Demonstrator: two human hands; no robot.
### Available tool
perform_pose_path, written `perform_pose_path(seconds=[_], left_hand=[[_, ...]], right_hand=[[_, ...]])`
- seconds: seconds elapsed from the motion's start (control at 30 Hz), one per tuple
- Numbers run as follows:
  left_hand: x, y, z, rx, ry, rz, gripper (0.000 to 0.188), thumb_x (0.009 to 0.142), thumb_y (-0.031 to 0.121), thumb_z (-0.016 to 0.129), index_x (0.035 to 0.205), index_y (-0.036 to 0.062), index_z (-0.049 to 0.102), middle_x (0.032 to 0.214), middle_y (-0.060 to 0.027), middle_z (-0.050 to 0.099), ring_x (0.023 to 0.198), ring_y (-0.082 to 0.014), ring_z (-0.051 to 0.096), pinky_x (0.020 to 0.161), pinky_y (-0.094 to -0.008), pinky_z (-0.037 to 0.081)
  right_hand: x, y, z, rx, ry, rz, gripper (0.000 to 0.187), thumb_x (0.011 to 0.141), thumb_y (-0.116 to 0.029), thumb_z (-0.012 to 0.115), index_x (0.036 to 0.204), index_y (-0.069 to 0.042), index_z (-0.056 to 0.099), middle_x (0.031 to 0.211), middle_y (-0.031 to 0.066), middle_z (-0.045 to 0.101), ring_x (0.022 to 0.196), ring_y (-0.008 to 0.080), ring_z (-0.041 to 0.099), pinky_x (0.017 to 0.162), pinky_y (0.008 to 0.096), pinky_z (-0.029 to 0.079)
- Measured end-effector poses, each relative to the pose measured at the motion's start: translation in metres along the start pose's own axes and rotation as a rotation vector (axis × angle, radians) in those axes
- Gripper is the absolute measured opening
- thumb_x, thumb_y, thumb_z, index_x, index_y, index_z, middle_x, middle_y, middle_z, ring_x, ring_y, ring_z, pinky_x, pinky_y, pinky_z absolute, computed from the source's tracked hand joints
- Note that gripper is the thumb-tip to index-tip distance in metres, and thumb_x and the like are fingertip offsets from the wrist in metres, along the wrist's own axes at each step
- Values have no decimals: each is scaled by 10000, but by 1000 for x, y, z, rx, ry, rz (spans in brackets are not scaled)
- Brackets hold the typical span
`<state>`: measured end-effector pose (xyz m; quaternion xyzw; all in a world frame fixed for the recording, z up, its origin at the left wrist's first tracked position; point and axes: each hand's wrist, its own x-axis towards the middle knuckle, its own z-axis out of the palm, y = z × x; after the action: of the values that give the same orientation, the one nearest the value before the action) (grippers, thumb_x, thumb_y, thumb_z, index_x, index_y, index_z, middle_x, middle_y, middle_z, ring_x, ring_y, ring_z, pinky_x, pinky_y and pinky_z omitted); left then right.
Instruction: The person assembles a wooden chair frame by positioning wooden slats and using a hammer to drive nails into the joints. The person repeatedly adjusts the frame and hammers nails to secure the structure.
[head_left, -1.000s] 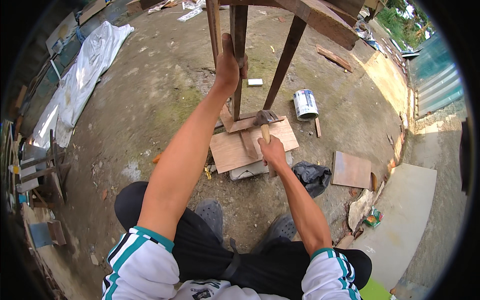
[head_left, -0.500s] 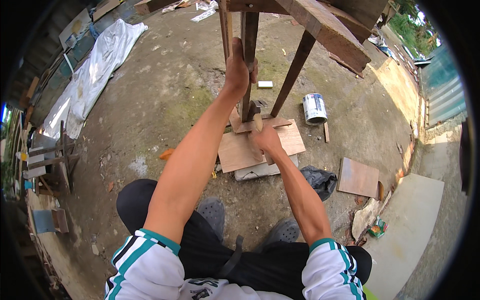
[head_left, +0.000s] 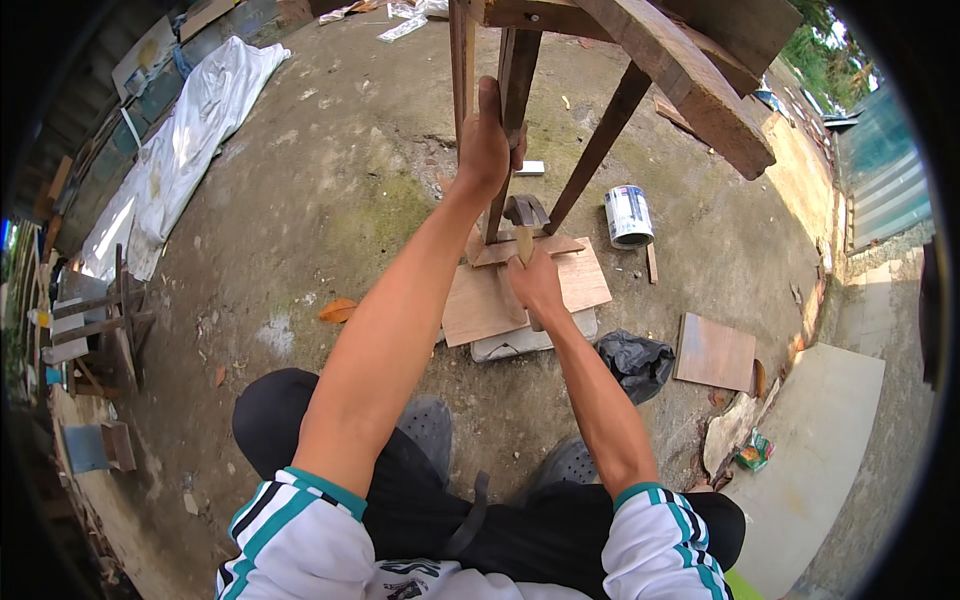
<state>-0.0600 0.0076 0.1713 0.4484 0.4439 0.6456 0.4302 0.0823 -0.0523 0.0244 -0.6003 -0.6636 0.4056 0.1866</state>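
My left hand [head_left: 487, 148] is closed around an upright wooden leg [head_left: 518, 75] of a tall frame. In my right hand [head_left: 537, 282] is a hammer [head_left: 526, 211] with a light wooden handle, its head close to the foot of the frame. Short wooden pieces [head_left: 545, 250] meet at that foot, and nails there are too small to make out. Beneath them lies a flat wooden board [head_left: 480, 318], resting on a pale block [head_left: 530, 342]. A thick beam [head_left: 690, 85] slants across the top of the frame.
A can [head_left: 629, 218] stands right of the frame. Nearer me are a crumpled black plastic bag [head_left: 636, 366] and a square wooden panel [head_left: 715, 352]. At left stretches a silvery sheet [head_left: 190, 145]; at right, a large pale board [head_left: 815, 455].
The hammer head has lifted slightly and swung right, away from the leg. The upper frame has leaned right, and my left hand has shifted with it.
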Motion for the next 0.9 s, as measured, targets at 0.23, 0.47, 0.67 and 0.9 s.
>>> perform_pose_path(seconds=[0.23, 0.47, 0.67, 0.9], left_hand=[[8, 1, -5, -54, -5, -6, 779, 896, 797, 153, 623, 120, 422, 489, -33, 396, 414, -163, 392, 428, -311, 345], [6, -3, -15, -63, -37, -48, 772, 882, 815, 166, 651, 123, 420, 497, -27, 396, 416, -164, 397, 438, -312, 366], [8, -1, -12, -34, -80, -14, 787, 876, 823, 159, 613, 122, 404, 490, -33, 398, 421, -167, 403, 446, -312, 376], [12, 0, -15, -25, -79, -31, 800, 856, 846, 142, 616, 126, 397, 496, -38, 408, 441, -170, 409, 464, -314, 385]], right_hand=[[0, -3, 7, 72, 139, -25, 339, 827, -211, 602, 883, 122, 629, 894, 356, 647, 919, 471, 651, 802, 483, 524], [3, -1, 3, -23, -26, 17, 380, 824, -232, 606, 899, 140, 628, 878, 351, 650, 893, 476, 653, 790, 480, 528], [-4, -2, -9, -44, -126, 26, 375, 845, -244, 594, 876, 129, 616, 784, 313, 655, 756, 445, 675, 696, 485, 534], [-24, -5, -8, 217, 156, -71, 406, 869, -277, 598, 880, 129, 614, 721, 278, 655, 610, 364, 677, 529, 444, 526]])
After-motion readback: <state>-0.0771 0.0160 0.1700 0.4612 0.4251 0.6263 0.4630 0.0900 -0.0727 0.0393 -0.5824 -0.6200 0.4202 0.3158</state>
